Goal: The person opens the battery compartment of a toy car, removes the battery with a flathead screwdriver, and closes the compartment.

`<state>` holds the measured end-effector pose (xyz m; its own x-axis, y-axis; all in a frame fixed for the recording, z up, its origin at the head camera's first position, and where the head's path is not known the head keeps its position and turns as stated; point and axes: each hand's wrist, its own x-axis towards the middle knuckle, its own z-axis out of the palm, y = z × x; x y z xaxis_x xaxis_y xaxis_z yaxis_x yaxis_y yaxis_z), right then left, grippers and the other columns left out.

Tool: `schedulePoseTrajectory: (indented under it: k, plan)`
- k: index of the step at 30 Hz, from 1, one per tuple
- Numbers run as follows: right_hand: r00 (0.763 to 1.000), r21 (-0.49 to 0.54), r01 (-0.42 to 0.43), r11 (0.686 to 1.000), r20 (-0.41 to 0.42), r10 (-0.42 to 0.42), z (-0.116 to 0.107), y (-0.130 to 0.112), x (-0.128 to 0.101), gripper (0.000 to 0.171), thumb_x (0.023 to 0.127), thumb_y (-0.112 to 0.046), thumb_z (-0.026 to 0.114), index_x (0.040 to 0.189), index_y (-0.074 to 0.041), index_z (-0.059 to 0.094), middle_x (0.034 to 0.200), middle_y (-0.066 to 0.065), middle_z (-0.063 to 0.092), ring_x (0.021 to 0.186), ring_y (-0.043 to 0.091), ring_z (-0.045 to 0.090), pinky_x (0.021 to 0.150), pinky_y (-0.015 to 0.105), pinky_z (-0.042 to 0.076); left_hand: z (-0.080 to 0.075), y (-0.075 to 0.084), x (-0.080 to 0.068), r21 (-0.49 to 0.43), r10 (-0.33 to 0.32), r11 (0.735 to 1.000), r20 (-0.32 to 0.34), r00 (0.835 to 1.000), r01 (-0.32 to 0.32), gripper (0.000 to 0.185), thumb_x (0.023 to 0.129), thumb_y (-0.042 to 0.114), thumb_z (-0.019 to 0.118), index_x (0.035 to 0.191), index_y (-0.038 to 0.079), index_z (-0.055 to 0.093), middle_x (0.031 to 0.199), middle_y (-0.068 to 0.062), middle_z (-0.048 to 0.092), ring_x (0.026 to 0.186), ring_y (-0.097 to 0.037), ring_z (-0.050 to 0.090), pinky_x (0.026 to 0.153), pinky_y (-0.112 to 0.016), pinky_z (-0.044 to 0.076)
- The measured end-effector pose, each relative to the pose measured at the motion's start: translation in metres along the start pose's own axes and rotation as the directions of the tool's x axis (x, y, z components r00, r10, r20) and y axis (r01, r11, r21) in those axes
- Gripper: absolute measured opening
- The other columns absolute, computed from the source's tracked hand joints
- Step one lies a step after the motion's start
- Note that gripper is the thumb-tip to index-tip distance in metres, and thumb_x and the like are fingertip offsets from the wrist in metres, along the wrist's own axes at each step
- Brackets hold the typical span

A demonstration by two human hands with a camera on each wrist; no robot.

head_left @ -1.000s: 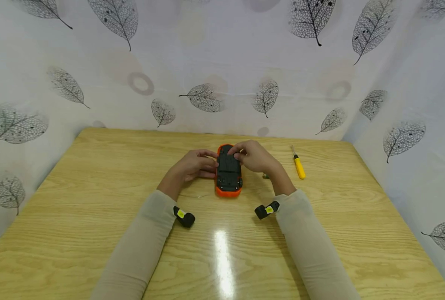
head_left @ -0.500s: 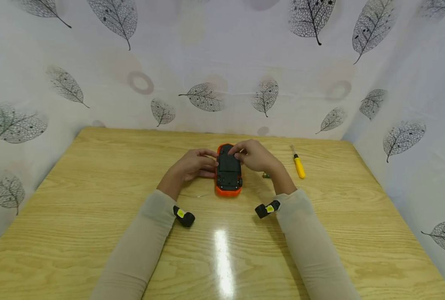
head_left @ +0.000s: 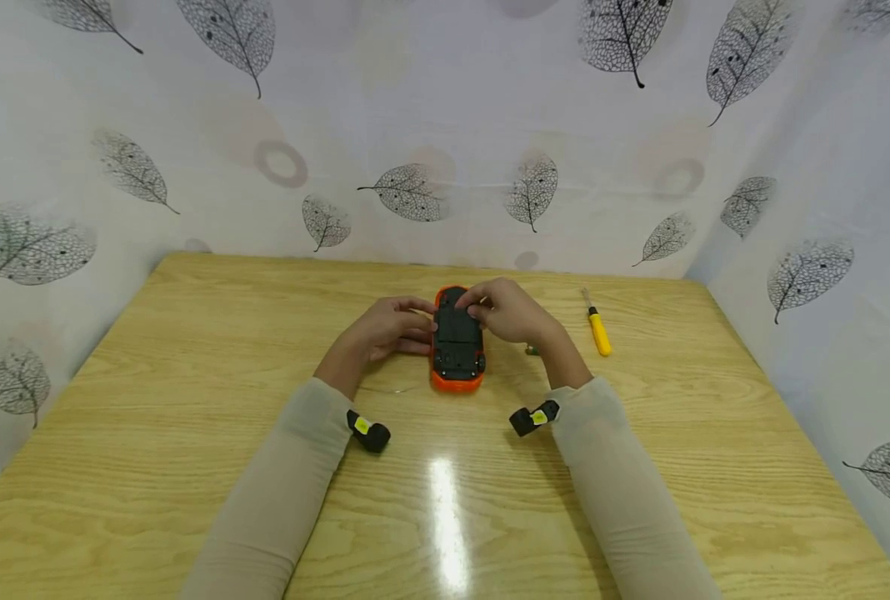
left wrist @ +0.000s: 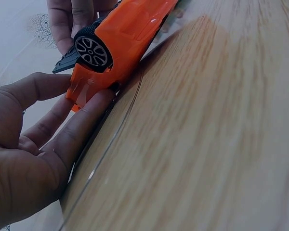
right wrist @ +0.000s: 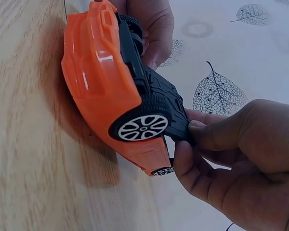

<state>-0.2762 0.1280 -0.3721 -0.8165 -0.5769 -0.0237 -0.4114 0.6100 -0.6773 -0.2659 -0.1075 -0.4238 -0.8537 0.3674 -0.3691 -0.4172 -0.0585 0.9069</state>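
Note:
An orange toy car (head_left: 457, 385) lies upside down on the table, its black base plate (head_left: 460, 340) facing up. My left hand (head_left: 387, 332) holds the orange body from the left, fingers at its edge near a spoked wheel (left wrist: 93, 50). From the right, my right hand (head_left: 511, 313) pinches the edge of the base plate between thumb and fingers. In the right wrist view this black plate (right wrist: 166, 96) stands at an angle out of the orange shell (right wrist: 94, 72), with a gap showing near my fingertips. Part of the left hand is hidden behind the car.
A yellow-handled screwdriver (head_left: 598, 332) lies on the wooden table (head_left: 685, 467) to the right. A small green piece (head_left: 532, 351) sits by the right wrist, partly hidden. A thin wire (left wrist: 108, 149) runs along the table beside the left hand. A leaf-patterned cloth (head_left: 460, 108) stands behind.

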Motion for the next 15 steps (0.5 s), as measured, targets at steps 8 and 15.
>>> schedulePoseTrajectory:
  k: [8,15]
  plan:
    - [1.000,-0.014,0.011,1.000,0.006,-0.011,-0.0006,0.0015,0.0000,0.024,0.103,0.000,0.056,0.119,-0.001,0.073,0.119,0.016,0.070,0.081,0.022,0.065,0.070,0.033,0.056,-0.0007,-0.0016,0.0013,-0.007,-0.003,1.000,-0.003,1.000,0.003,0.032,0.096,0.000,0.066,0.128,0.003,0.060,0.109,-0.016,0.068,0.090,-0.025,0.072,0.081,-0.041,0.064]
    - [1.000,-0.016,0.008,1.000,0.009,-0.008,-0.0019,-0.0009,-0.0014,0.025,0.103,0.001,0.055,0.120,-0.001,0.073,0.120,0.017,0.069,0.088,0.034,0.067,0.072,0.035,0.056,-0.0010,-0.0014,0.0011,-0.009,0.001,1.000,-0.002,1.000,-0.001,0.032,0.096,0.000,0.066,0.127,0.003,0.061,0.108,-0.016,0.068,0.089,-0.025,0.071,0.080,-0.041,0.064]
